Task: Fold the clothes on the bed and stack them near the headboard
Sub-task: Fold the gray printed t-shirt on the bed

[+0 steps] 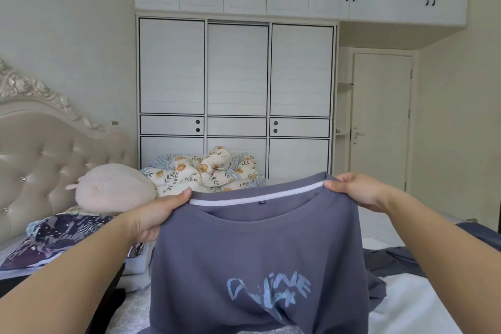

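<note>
1. While both hands hold it up by the shoulders, the grey-blue T-shirt (260, 247) hangs over the bed (423, 295) at 6 o'clock — left hand (157, 219) and right hand (357, 192) each pinch fabric beside the collar.
2. Keep the collar level and taut.
3. Lower it flat — print down — before folding the sleeves in.
4. The headboard (48, 160) lies at 9 o'clock.

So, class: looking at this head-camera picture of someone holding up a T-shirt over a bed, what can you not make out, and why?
- Fingers of the left hand and right hand: tucked behind the grey T-shirt.
- The shirt's hem: cut off by the bottom edge.
- Its printed lettering: creased and blurred.
- The bed under the shirt: covered.
- The dark garment at right: partly behind the right arm.
</note>
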